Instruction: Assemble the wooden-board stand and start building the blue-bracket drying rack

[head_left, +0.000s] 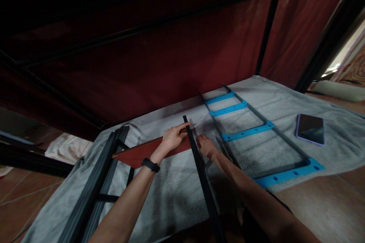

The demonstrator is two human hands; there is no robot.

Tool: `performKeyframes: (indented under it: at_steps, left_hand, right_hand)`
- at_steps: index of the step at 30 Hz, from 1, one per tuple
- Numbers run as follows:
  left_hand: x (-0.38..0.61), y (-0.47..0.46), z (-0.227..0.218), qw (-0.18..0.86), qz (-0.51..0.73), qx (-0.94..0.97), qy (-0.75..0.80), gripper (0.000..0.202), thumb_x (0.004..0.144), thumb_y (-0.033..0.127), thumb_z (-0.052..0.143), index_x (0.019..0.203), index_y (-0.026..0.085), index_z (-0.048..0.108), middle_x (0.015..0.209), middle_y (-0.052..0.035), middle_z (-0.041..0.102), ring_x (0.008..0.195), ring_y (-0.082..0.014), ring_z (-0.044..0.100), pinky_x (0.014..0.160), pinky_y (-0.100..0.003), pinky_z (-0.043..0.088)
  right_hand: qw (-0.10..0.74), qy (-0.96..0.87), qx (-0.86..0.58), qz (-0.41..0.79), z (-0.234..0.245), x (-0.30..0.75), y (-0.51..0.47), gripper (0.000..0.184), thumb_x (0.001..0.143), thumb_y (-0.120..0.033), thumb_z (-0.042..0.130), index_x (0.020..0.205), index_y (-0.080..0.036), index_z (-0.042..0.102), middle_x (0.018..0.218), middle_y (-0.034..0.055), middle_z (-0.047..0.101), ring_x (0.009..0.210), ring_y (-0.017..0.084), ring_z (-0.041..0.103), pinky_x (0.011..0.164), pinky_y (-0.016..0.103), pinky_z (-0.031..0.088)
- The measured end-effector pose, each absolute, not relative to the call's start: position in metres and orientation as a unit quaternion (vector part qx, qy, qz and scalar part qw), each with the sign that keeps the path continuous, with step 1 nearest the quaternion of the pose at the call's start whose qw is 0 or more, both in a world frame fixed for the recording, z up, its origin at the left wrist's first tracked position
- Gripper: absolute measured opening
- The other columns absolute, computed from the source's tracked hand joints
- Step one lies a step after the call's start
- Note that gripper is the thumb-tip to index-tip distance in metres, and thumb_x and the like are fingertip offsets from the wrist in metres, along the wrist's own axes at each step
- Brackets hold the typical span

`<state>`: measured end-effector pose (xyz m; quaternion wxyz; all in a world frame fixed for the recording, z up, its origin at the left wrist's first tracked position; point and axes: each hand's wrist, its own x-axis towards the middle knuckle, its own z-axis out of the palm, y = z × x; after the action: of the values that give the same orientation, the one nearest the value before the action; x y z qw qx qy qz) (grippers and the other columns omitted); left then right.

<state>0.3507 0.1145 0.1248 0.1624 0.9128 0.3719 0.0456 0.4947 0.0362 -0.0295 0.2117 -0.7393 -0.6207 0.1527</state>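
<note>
My left hand (172,138), with a dark band on its wrist, is closed over the upper edge of a reddish-brown board (139,154). Its index finger reaches onto a long black metal bar (198,155) that stands across the board's right end. A small bolt-like piece (191,128) juts out at the bar's right side. Close by, my right hand (207,146) has its fingers pinched together against that side, around something too small to make out. The bar's lower end runs down toward my body into shadow.
A frame of grey rods with blue crosspieces (248,133) lies right on a grey blanket (168,193). Farther right rests a phone (310,129) in a purple case. Dark grey ribbed rails (94,186) lie left. Behind stands a red panel (159,72) with black bars.
</note>
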Motion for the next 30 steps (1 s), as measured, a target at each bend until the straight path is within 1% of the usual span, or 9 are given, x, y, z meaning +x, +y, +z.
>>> performKeyframes:
  at_steps: [4, 8, 13, 18, 20, 26, 30]
  left_hand:
    - [0.350, 0.113, 0.125, 0.160, 0.048, 0.909, 0.381, 0.048, 0.092, 0.030, 0.055, 0.138, 0.040, 0.053, 0.125, 0.0021, 0.068, 0.114, -0.0232, 0.063, 0.096, -0.034, 0.047]
    - [0.350, 0.113, 0.124, 0.162, 0.050, 0.913, 0.372, 0.048, 0.091, 0.030, 0.056, 0.138, 0.039, 0.053, 0.126, 0.0021, 0.068, 0.114, -0.0234, 0.063, 0.096, -0.034, 0.047]
    - [0.348, 0.115, 0.120, 0.163, 0.077, 0.918, 0.354, 0.050, 0.090, 0.025, 0.057, 0.138, 0.041, 0.053, 0.135, 0.0042, 0.062, 0.122, -0.0224, 0.058, 0.102, -0.035, 0.044]
    - [0.346, 0.115, 0.116, 0.165, 0.108, 0.922, 0.332, 0.050, 0.089, 0.023, 0.057, 0.136, 0.040, 0.054, 0.139, 0.0050, 0.058, 0.125, -0.0218, 0.056, 0.101, -0.035, 0.045]
    - [0.346, 0.116, 0.115, 0.167, 0.117, 0.923, 0.327, 0.050, 0.089, 0.023, 0.057, 0.136, 0.040, 0.055, 0.139, 0.0052, 0.058, 0.126, -0.0215, 0.055, 0.100, -0.034, 0.045]
    - [0.346, 0.119, 0.113, 0.172, 0.121, 0.922, 0.327, 0.049, 0.087, 0.022, 0.059, 0.133, 0.039, 0.057, 0.136, 0.0044, 0.060, 0.123, -0.0217, 0.057, 0.100, -0.035, 0.046]
    - [0.346, 0.120, 0.114, 0.175, 0.115, 0.923, 0.323, 0.049, 0.088, 0.023, 0.059, 0.134, 0.038, 0.057, 0.138, 0.0029, 0.059, 0.122, -0.0220, 0.058, 0.101, -0.035, 0.046]
  right_hand:
    - [0.210, -0.621, -0.740, 0.148, -0.030, 0.493, 0.037, 0.021, 0.090, -0.011, 0.045, 0.104, -0.016, 0.061, 0.113, 0.0102, 0.063, 0.100, 0.019, 0.059, 0.089, 0.030, 0.041]
    - [0.209, -0.624, -0.739, 0.144, -0.030, 0.493, 0.037, 0.024, 0.092, -0.010, 0.041, 0.102, -0.015, 0.062, 0.111, 0.0103, 0.063, 0.097, 0.019, 0.060, 0.088, 0.031, 0.041]
    - [0.213, -0.627, -0.736, 0.143, -0.031, 0.495, 0.038, 0.020, 0.090, -0.012, 0.049, 0.104, -0.017, 0.062, 0.111, 0.0077, 0.064, 0.096, 0.017, 0.060, 0.086, 0.029, 0.042]
    - [0.215, -0.628, -0.736, 0.136, -0.032, 0.492, 0.040, 0.023, 0.093, -0.013, 0.042, 0.103, -0.015, 0.063, 0.110, 0.0115, 0.064, 0.093, 0.020, 0.060, 0.086, 0.033, 0.043]
    - [0.217, -0.630, -0.733, 0.136, -0.033, 0.493, 0.040, 0.025, 0.094, -0.014, 0.040, 0.102, -0.014, 0.063, 0.110, 0.0119, 0.064, 0.093, 0.020, 0.060, 0.087, 0.033, 0.042]
    - [0.225, -0.632, -0.728, 0.142, -0.034, 0.496, 0.038, 0.019, 0.088, -0.012, 0.051, 0.104, -0.015, 0.061, 0.112, 0.0091, 0.062, 0.094, 0.018, 0.058, 0.087, 0.029, 0.041]
    - [0.227, -0.637, -0.724, 0.140, -0.035, 0.496, 0.038, 0.018, 0.089, -0.010, 0.047, 0.099, -0.014, 0.061, 0.108, 0.0097, 0.061, 0.093, 0.018, 0.056, 0.086, 0.030, 0.040]
